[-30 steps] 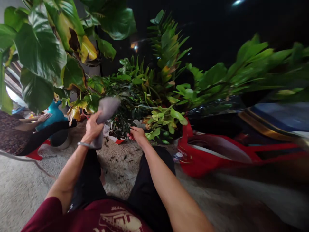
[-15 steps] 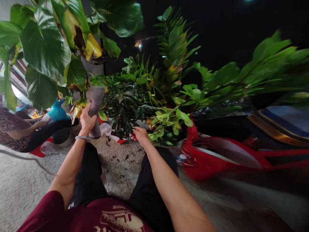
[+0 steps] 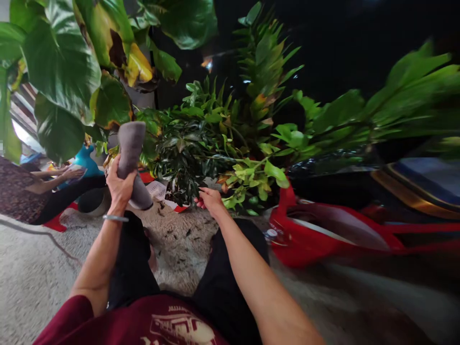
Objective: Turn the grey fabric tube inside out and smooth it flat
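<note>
I'm using the dark-leaved plant (image 3: pixel 183 163) as ref pt. L hand (image 3: pixel 121 188) is L of it, closed round the narrow middle of a grey thing (image 3: pixel 131 148) held tilted, one wide end up; can't ID it from my feed. R hand (image 3: pixel 212 201) is just R of the plant's lower leaves, fingers partly curled, index pointing in; can't tell if a leaf's pinched or they're only nr it. White-and-red container (image 3: pixel 177 207) sits at the plant's foot, perforated white piece (image 3: pixel 157 190) just L of that.

Main risk IMO is R hand: if those fingers do have a leaf, a hard tug could tear it or tip the container, as I see nothing bracing it. L side: if the grip slackens, grey thing could slide out & drop L of the plant. Its top is also close to the big-leaved plant (image 3: pixel 61 72), upper L of my ref; a wide swing could snap the yellowing leaf (image 3: pixel 139 64). Red tub-like thing (image 3: pixel 305 244) is well R, so prob low risk.
</note>
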The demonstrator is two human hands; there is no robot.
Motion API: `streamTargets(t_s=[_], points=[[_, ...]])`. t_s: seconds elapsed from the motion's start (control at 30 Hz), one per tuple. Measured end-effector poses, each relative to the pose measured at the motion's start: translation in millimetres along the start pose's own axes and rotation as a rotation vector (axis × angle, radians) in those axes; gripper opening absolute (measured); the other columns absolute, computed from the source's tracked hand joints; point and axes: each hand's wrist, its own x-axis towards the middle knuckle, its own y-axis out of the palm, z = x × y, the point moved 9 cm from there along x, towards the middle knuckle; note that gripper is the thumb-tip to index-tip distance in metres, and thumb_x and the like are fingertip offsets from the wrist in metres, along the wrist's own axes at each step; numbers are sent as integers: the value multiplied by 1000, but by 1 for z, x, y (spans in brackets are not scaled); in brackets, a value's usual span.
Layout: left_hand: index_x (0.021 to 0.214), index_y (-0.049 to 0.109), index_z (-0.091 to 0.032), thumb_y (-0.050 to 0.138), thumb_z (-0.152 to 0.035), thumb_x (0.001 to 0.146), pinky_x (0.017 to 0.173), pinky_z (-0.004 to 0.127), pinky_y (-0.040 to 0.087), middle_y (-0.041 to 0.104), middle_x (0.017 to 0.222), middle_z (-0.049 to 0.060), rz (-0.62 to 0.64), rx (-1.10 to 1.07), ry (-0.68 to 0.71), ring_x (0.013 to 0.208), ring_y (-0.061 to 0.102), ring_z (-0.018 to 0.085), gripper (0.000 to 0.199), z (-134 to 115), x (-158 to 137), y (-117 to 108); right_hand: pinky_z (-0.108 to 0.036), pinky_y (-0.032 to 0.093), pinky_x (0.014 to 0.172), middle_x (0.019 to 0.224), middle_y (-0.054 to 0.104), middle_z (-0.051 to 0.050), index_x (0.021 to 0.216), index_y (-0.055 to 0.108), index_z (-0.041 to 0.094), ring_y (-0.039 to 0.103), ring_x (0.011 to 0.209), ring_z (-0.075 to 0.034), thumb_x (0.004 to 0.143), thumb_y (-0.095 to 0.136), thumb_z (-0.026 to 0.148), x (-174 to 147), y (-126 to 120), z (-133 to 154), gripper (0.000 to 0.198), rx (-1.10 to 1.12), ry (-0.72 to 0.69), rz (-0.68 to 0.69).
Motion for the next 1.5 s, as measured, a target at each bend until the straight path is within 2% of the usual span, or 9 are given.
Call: streamTargets(t_s=[0.2, 0.33, 0.5, 0.63, 0.9, 1.07, 1.2, 1.37, 1.5], points=[[118, 73, -16, 75, -17, 60, 106, 43, 50, 76, 110, 8, 428, 5, -298, 108, 69, 29, 58, 72, -66, 70, -15, 32, 32, 48, 65, 2, 113, 75, 9, 54, 33, -10, 86, 61, 14, 0, 0, 1, 31, 4, -20, -10], [116, 74, -16, 74, -21, 63, 99, 40, 53, 76, 105, 5, 456, -106, -378, 103, 69, 27, 54, 70, -115, 48, -15, 33, 32, 48, 64, 3, 112, 75, 10, 53, 32, -9, 86, 60, 13, 3, -6, -2, 30, 6, -27, -24], [129, 67, -16, 75, -23, 70, 104, 39, 50, 72, 119, 7, 71, -94, -62, 110, 66, 24, 60, 1, -30, 5, -14, 32, 32, 48, 64, 2, 104, 75, 9, 53, 32, -9, 86, 59, 12, 1, -1, 1, 24, 14, -19, 0], [132, 63, -13, 76, -15, 71, 114, 42, 42, 66, 132, 11, 87, 17, 49, 123, 60, 25, 62, 0, 8, 41, -15, 33, 33, 49, 65, 1, 102, 75, 9, 54, 34, -9, 86, 56, 12, -4, 7, 8, 25, 31, -25, 28], [116, 72, -19, 74, -18, 65, 99, 43, 54, 76, 105, 5, 375, -68, -334, 102, 71, 28, 51, 81, -131, 60, -17, 33, 32, 46, 65, 2, 94, 77, 12, 54, 33, -11, 80, 56, 9, -2, -4, 4, 25, 4, 7, -18], [133, 64, -22, 76, -21, 73, 112, 38, 46, 68, 132, 6, 42, -16, -51, 123, 62, 25, 61, 11, -52, 11, -16, 32, 33, 48, 65, 1, 88, 75, 12, 53, 33, -10, 81, 59, 11, -1, -3, 2, 17, -1, 17, -10], [141, 56, -11, 76, -18, 75, 116, 40, 42, 64, 137, 14, 63, 65, 12, 126, 59, 25, 69, 7, 6, 38, -15, 33, 34, 51, 66, 0, 91, 74, 12, 54, 35, -9, 83, 60, 14, -5, 3, 3, 17, 19, 12, -9], [110, 72, -15, 76, -15, 62, 95, 39, 53, 74, 100, 6, 507, 85, -258, 96, 68, 25, 48, 76, -79, 87, -16, 33, 34, 50, 65, 2, 88, 73, 14, 54, 35, -9, 80, 62, 13, -4, -3, 0, 14, 38, 11, -52], [89, 68, -18, 75, -21, 58, 71, 32, 52, 63, 73, -2, 461, -11, -404, 72, 62, 20, 33, 84, -122, 55, -16, 32, 33, 49, 64, 4, 76, 67, 17, 55, 36, -10, 78, 62, 13, 0, -14, -2, 7, 83, 14, -97]])
